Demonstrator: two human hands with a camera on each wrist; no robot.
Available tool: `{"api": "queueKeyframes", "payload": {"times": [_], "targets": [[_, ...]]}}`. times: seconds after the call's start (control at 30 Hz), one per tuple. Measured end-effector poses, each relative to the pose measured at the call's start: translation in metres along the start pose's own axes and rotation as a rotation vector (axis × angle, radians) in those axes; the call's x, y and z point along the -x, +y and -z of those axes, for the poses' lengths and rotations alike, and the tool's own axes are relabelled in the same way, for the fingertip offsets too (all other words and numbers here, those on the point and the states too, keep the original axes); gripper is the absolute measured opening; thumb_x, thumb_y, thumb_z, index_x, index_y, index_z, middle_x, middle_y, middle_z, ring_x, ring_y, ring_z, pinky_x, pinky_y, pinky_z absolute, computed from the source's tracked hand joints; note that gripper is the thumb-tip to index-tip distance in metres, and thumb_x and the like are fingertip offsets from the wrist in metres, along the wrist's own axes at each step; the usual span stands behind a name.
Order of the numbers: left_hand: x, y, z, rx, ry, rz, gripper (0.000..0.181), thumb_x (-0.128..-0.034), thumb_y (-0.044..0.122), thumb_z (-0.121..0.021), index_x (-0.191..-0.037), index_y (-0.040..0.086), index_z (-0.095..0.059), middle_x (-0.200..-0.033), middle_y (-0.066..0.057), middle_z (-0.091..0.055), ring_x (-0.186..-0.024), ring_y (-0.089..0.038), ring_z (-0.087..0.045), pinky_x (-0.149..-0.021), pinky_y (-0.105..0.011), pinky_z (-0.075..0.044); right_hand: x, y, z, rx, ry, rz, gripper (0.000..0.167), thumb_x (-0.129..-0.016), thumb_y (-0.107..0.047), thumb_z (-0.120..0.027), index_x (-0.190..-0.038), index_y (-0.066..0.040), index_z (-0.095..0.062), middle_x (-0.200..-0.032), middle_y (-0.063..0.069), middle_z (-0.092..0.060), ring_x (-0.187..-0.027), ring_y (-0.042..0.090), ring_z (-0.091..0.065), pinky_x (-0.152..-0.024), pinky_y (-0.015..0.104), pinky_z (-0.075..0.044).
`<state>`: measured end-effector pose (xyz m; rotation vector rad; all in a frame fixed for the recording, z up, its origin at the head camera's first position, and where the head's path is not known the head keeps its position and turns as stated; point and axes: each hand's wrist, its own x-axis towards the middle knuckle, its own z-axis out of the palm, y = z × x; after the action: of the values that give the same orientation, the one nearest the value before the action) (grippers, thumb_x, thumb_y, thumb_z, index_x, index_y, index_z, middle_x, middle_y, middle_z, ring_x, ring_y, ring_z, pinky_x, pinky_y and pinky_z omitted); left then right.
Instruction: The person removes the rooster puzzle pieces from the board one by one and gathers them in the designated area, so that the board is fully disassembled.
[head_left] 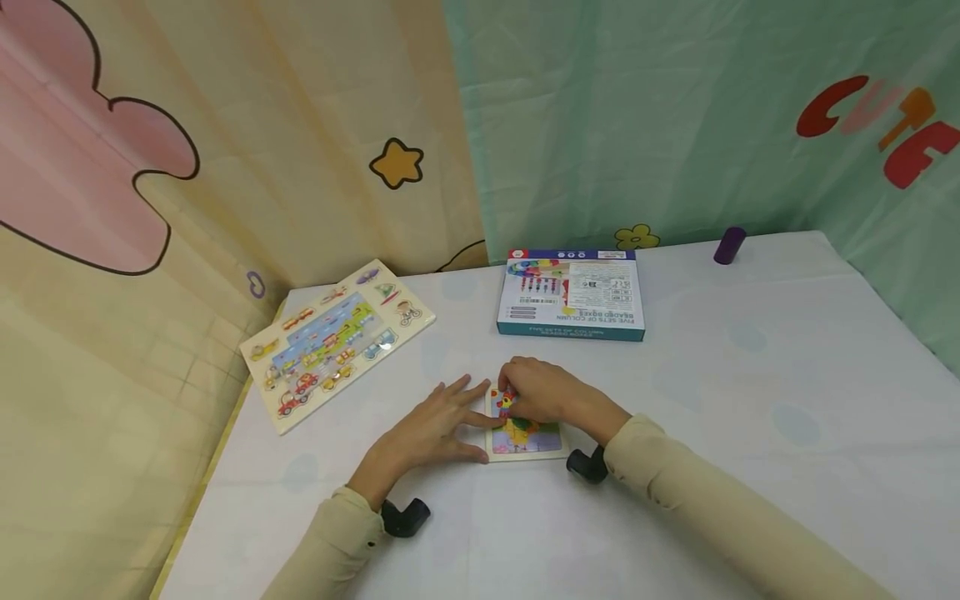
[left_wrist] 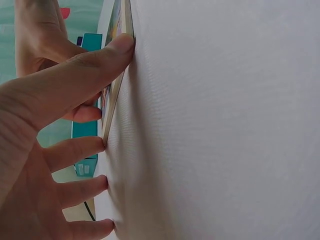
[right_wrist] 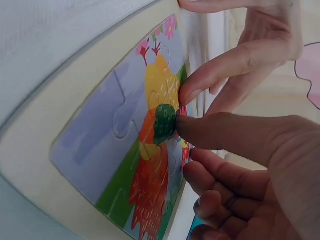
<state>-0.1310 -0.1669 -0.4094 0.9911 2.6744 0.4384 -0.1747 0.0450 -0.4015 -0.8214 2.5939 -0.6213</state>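
A small framed puzzle point(head_left: 525, 456) with a colourful bird picture lies on the white table; the right wrist view shows its picture point(right_wrist: 162, 120) close up. My left hand point(head_left: 438, 429) is spread at its left side. In the left wrist view the left hand's thumb point(left_wrist: 120, 45) rests on the puzzle's edge, and the other fingers reach down to its side and the table. My right hand point(head_left: 543, 392) is over the upper left part, thumb and curled fingers point(right_wrist: 200, 170) pinching a colourful puzzle piece point(right_wrist: 184, 145) there. The fingers partly hide this piece.
A larger wooden puzzle board point(head_left: 390, 329) with vehicle pictures lies at the back left. Behind the small puzzle is a flat box point(head_left: 573, 296) with a teal side. A purple cylinder point(head_left: 730, 246) stands at the back right, near the curtain point(head_left: 637, 125).
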Motion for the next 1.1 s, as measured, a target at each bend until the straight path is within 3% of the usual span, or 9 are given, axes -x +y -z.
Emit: {"api": "queueKeyframes", "payload": {"times": [0.33,0.57,0.73,0.83,0.97,1.1], "targets": [[-0.001,0.001,0.0,-0.015,-0.02,0.014,0.056,-0.0759,0.047,-0.08,-0.128,0.03,-0.068,-0.155,-0.009,-0.037,-0.146,-0.038,-0.023,-0.11,-0.066,-0.023,-0.001,0.006,-0.003,-0.116,0.017,0.01,0.018,-0.09,-0.005,-0.063,-0.108,-0.005,-0.065,-0.099,0.001,-0.06,-0.088,0.017,-0.053,-0.086,0.034,-0.05],[-0.003,0.001,0.001,-0.033,-0.018,0.013,0.056,-0.0754,0.049,-0.08,-0.127,0.031,-0.068,-0.155,-0.008,-0.038,-0.145,-0.038,-0.024,-0.11,-0.066,-0.025,0.001,0.009,-0.002,-0.172,0.074,0.033,0.014,-0.092,-0.005,-0.058,-0.104,-0.005,-0.066,-0.096,0.0,-0.06,-0.085,0.016,-0.054,-0.083,0.033,-0.051],[-0.004,0.0,0.002,-0.039,-0.012,0.009,0.055,-0.0753,0.049,-0.081,-0.126,0.031,-0.069,-0.154,-0.009,-0.039,-0.145,-0.039,-0.025,-0.109,-0.066,-0.027,0.0,0.011,-0.001,-0.187,0.105,0.064,0.012,-0.09,-0.007,-0.061,-0.101,-0.006,-0.067,-0.099,0.002,-0.06,-0.09,0.018,-0.054,-0.09,0.037,-0.051],[-0.003,0.001,0.002,-0.033,-0.015,0.015,0.055,-0.0753,0.048,-0.081,-0.126,0.031,-0.069,-0.154,-0.009,-0.039,-0.145,-0.039,-0.025,-0.109,-0.066,-0.026,-0.001,0.013,-0.002,-0.229,0.107,0.078,0.011,-0.089,-0.008,-0.063,-0.1,-0.006,-0.067,-0.096,0.001,-0.061,-0.087,0.017,-0.055,-0.085,0.034,-0.052],[-0.002,0.002,0.002,-0.022,-0.023,0.021,0.055,-0.0758,0.047,-0.081,-0.127,0.03,-0.069,-0.154,-0.009,-0.038,-0.145,-0.038,-0.024,-0.109,-0.066,-0.025,-0.001,0.014,-0.001,-0.308,0.111,0.071,0.008,-0.091,-0.007,-0.066,-0.098,-0.006,-0.068,-0.086,-0.001,-0.063,-0.076,0.014,-0.055,-0.07,0.025,-0.052],[-0.001,0.002,0.003,-0.017,-0.026,0.029,0.055,-0.0764,0.047,-0.081,-0.127,0.031,-0.068,-0.155,-0.008,-0.037,-0.146,-0.038,-0.023,-0.11,-0.066,-0.024,0.0,0.015,0.0,-0.38,0.135,0.035,0.011,-0.091,-0.01,-0.068,-0.101,-0.006,-0.07,-0.085,-0.002,-0.065,-0.075,0.014,-0.057,-0.068,0.022,-0.053]]}}
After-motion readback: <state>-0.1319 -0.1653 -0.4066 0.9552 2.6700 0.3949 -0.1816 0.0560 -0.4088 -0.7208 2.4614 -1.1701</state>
